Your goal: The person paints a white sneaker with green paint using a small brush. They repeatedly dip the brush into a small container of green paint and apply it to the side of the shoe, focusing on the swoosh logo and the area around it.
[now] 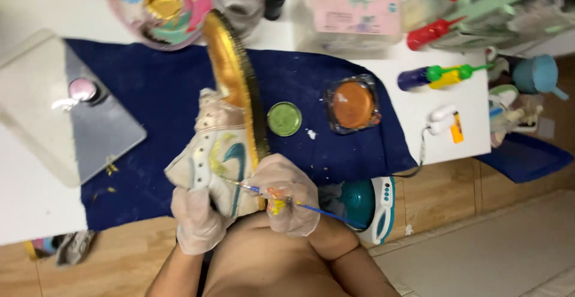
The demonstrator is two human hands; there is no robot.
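At the far left of the frame a clear tray (36,123) lies on the white surface (36,213), a small pink jar (82,89) on it, well apart from the work. Right of it a dark blue cloth (144,93) covers the surface, likely to catch paint drips. At upper centre sits a bowl (159,6) smeared with gold and teal paint, within reach for dipping. Below, the gloved left hand (197,219) grips a shoe (218,153) from beneath, holding it up off the cloth with its gold sole turned toward upper frame, so the side panel faces the person. The gloved right hand (287,198) pinches a thin brush (299,204), its tip touching the shoe's side. Further right on the cloth lie a green lid (284,119) and an orange paint tub (353,105). Squeeze bottles (440,76) rest at upper right on the bare surface. Wooden floor (455,195) shows at the lower right.
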